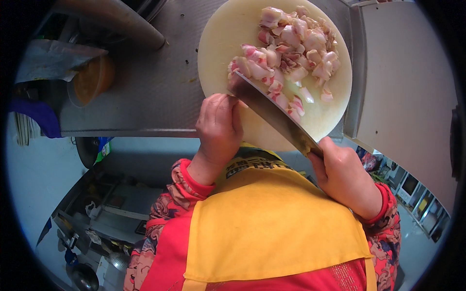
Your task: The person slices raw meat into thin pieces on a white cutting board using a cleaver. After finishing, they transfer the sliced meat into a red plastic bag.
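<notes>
My right hand (342, 174) is closed around the handle of a cleaver (273, 112), whose broad blade slants up and left across a round pale cutting board (218, 40). Small slices of pink and white meat (287, 43) are heaped on the upper right of the board, and some lie along the far side of the blade. At the board's near left edge, my left hand (220, 123) has its fingers curled beside the blade's front end. A small pale bit shows at its fingertips; what the fingers pinch, if anything, is mostly hidden.
The board rests on a metal counter (153, 98). To the left stand a plastic tub of orange-brown paste (89, 82), a plastic bag (54, 58) and a purple cloth or bag (36, 112). A thick cylindrical bar (127, 25) reaches in at the upper left. A pale panel (404, 80) borders the right side.
</notes>
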Available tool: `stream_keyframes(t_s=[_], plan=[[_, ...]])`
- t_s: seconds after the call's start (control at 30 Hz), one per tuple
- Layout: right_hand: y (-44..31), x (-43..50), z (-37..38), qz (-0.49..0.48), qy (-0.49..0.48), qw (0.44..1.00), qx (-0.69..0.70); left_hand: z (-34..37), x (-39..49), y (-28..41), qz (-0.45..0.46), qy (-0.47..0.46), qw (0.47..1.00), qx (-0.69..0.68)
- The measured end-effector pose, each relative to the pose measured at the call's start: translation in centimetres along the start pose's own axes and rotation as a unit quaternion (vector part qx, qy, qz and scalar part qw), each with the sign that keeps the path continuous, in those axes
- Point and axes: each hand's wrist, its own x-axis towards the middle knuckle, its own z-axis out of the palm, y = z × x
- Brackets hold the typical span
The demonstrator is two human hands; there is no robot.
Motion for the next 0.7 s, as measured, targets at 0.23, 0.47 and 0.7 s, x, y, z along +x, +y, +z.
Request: stream_keyframes(t_s=[0.23, 0.47, 0.7], plan=[[-0.5, -0.1, -0.3, 0.011, -0.001, 1.000, -0.007, 0.2, 0.0, -0.1, 0.002, -0.004, 1.000, 0.003], [-0.8, 0.4, -0.3, 0.017, -0.017, 1.000, -0.007, 0.1, 0.1, -0.1, 0.005, -0.001, 1.000, -0.003], [-1.3, 1.6, -0.1, 0.017, -0.031, 0.999, 0.005, 0.1, 0.0, -0.4, -0.005, -0.003, 1.000, -0.012]])
